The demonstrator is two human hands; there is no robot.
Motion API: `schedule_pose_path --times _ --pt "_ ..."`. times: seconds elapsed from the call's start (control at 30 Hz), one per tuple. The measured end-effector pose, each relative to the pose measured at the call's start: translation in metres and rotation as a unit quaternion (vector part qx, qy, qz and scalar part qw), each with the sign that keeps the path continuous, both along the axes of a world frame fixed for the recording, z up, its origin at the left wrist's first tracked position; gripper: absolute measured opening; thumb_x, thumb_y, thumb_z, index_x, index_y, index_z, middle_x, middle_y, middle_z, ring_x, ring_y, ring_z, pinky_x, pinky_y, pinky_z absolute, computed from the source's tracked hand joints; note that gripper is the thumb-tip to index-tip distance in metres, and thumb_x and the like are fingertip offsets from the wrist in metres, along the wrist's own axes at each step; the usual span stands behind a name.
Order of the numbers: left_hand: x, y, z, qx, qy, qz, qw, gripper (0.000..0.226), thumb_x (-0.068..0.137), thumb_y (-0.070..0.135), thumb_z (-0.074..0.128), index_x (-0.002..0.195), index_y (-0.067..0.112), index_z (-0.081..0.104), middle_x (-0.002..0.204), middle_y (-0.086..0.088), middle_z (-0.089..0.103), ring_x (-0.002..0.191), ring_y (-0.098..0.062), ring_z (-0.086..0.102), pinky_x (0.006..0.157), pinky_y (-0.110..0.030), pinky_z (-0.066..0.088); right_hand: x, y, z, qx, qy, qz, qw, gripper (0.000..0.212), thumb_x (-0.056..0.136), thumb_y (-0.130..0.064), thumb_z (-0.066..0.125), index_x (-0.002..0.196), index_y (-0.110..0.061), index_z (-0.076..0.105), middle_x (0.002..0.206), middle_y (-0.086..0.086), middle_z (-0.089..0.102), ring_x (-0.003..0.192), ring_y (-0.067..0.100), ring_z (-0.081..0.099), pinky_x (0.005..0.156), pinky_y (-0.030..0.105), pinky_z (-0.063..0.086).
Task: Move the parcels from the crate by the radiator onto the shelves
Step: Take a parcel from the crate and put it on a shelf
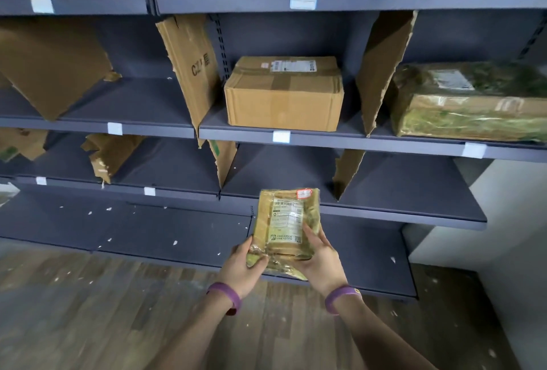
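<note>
A small flat parcel (285, 221), brown and wrapped in clear tape with a white label, is held up in front of the dark grey shelves (384, 215). My left hand (239, 266) grips its lower left corner. Its lower right edge is gripped by my right hand (318, 260), thumb on the label face. The parcel hangs level with the front edge of the lower shelf. One shelf higher stand a brown cardboard box (284, 94) and, to the right, a large tape-wrapped parcel (470, 103). The crate is out of view.
Torn cardboard dividers (189, 70) stand upright between the shelf bays. White label tags (281, 136) sit on the shelf edges. A white wall (509, 221) ends the shelving on the right. The wooden floor (88, 310) below is speckled with white scraps.
</note>
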State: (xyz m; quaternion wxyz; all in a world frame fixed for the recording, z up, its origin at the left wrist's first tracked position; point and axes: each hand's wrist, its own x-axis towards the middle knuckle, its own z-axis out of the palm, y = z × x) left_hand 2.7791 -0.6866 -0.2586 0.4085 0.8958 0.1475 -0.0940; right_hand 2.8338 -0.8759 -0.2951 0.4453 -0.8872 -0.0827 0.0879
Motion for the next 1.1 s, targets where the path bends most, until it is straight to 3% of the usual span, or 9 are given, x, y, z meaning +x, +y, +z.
schedule_pose_path --times 0.13,0.23,0.4,0.5,0.57,0.63,0.83,1.0,1.1 --pt "0.03 0.003 -0.004 -0.01 -0.002 0.006 1.0 0.065 0.093 0.042 0.052 0.149 0.025 0.024 0.144 0.003 0.038 0.127 -0.016 0.045 0.096 -0.023 0.034 0.029 0.003 -0.007 0.009 0.014 0.004 1.0 0.093 0.073 -0.045 0.081 0.15 -0.035 0.029 0.156 -0.016 0.024 0.124 0.005 0.052 0.103 0.019 0.042" --pt "0.053 0.011 -0.009 -0.014 -0.002 -0.006 1.0 0.063 0.093 0.042 0.053 0.148 0.026 0.026 0.139 0.003 0.041 0.125 -0.015 0.047 0.094 -0.019 0.032 0.049 0.01 -0.011 0.02 0.015 -0.002 1.0 0.091 0.072 -0.043 0.081 0.148 -0.038 0.031 0.154 -0.018 0.027 0.12 0.0 0.053 0.097 0.007 0.039" --pt "0.096 0.027 -0.015 -0.048 -0.005 -0.011 0.999 0.056 0.093 0.039 0.055 0.144 0.03 0.034 0.116 0.013 0.041 0.103 -0.002 0.046 0.087 -0.016 0.031 0.08 0.025 -0.01 0.041 0.026 -0.022 0.999 0.089 0.071 -0.042 0.082 0.146 -0.039 0.034 0.147 -0.024 0.03 0.106 -0.013 0.047 0.081 -0.009 0.029" --pt "0.125 0.041 -0.019 -0.059 -0.014 -0.017 0.998 0.053 0.092 0.037 0.057 0.141 0.032 0.038 0.116 0.012 0.043 0.108 -0.006 0.049 0.085 -0.016 0.032 0.102 0.037 -0.008 0.054 0.02 -0.042 0.997 0.087 0.068 -0.048 0.077 0.145 -0.039 0.037 0.145 -0.03 0.029 0.1 -0.022 0.048 0.079 -0.008 0.031" --pt "0.147 0.048 -0.024 -0.07 -0.015 -0.023 0.997 0.049 0.092 0.034 0.059 0.138 0.033 0.042 0.116 0.01 0.046 0.116 -0.011 0.05 0.085 -0.017 0.033 0.12 0.044 -0.011 0.053 0.017 -0.047 0.997 0.081 0.07 -0.033 0.076 0.142 -0.037 0.042 0.146 -0.029 0.029 0.109 -0.014 0.051 0.08 -0.006 0.033" --pt "0.165 0.054 -0.029 -0.076 -0.016 -0.026 0.997 0.045 0.092 0.032 0.059 0.135 0.032 0.044 0.114 0.009 0.049 0.113 -0.01 0.05 0.083 -0.017 0.034 0.137 0.049 -0.015 0.042 0.022 -0.06 0.997 0.078 0.071 -0.019 0.076 0.141 -0.034 0.045 0.146 -0.029 0.028 0.113 -0.004 0.052 0.078 -0.007 0.032" --pt "0.211 0.061 -0.042 -0.074 -0.02 -0.018 0.997 0.048 0.092 0.032 0.059 0.138 0.025 0.045 0.109 0.015 0.047 0.104 -0.003 0.047 0.081 -0.016 0.033 0.186 0.056 -0.022 0.032 0.035 -0.041 0.998 0.077 0.074 -0.017 0.076 0.142 -0.032 0.043 0.145 -0.025 0.029 0.118 -0.001 0.048 0.082 -0.006 0.032" --pt "0.235 0.063 -0.055 -0.07 -0.013 -0.015 0.997 0.055 0.091 0.031 0.06 0.142 0.021 0.041 0.136 -0.002 0.051 0.125 -0.019 0.047 0.092 -0.019 0.032 0.209 0.059 -0.027 0.008 0.03 -0.031 0.999 0.072 0.078 -0.022 0.073 0.142 -0.034 0.042 0.148 -0.02 0.03 0.115 0.011 0.058 0.09 0.015 0.044" --pt "0.24 0.063 -0.061 -0.067 -0.001 -0.018 0.998 0.058 0.091 0.034 0.06 0.144 0.022 0.039 0.141 -0.002 0.047 0.129 -0.02 0.045 0.094 -0.019 0.032 0.217 0.059 -0.034 -0.023 0.032 -0.027 0.999 0.071 0.079 -0.025 0.073 0.143 -0.03 0.042 0.15 -0.013 0.033 0.116 0.019 0.058 0.086 0.012 0.04"
